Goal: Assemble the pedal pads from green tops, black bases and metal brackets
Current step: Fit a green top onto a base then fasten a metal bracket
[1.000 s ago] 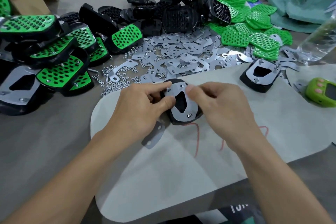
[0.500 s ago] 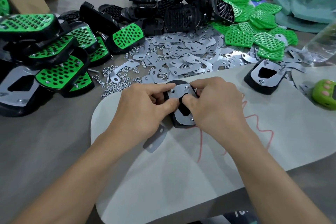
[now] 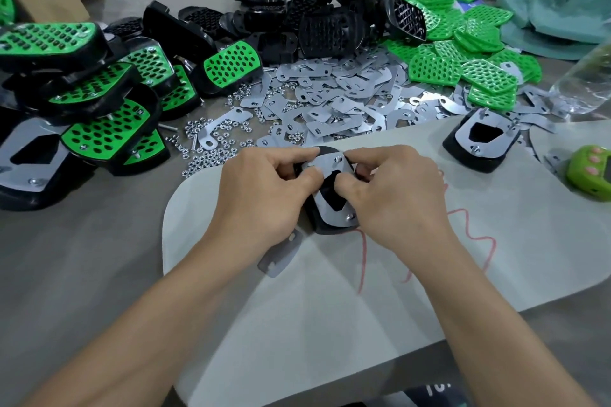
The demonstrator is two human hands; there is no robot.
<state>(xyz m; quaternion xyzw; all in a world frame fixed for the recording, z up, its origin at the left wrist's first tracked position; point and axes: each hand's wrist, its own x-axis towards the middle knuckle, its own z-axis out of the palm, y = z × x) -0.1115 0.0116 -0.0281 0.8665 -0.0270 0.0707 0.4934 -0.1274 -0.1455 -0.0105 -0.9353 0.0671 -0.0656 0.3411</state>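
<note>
**Bracket fitting on an inverted pedal pad**

Head view. One black base is laid upside down on the pale mat, near the middle of the surface. A metal bracket is seated on its underside, and two screw ends are seen standing through the plate. The left hand is closed on the bracket's upper left edge, which is pinched between thumb and forefinger. The right hand is curled round the base's right side, with the thumb pressed on the plate beside the cut-out. A loose bracket lies partly under the left hand. Stocks of bracket blanks, green tops, spare bases and nuts are heaped beyond. Finished pads are stacked at the left.

Handling, as judged: the bracket is thin, stiff, smooth sheet, probably light and keen-edged. It is best taken by its outer edges, clear of the holes. The base appears to be rigid moulded plastic and is best held by its side walls. The nuts are small and easily dropped.
</note>
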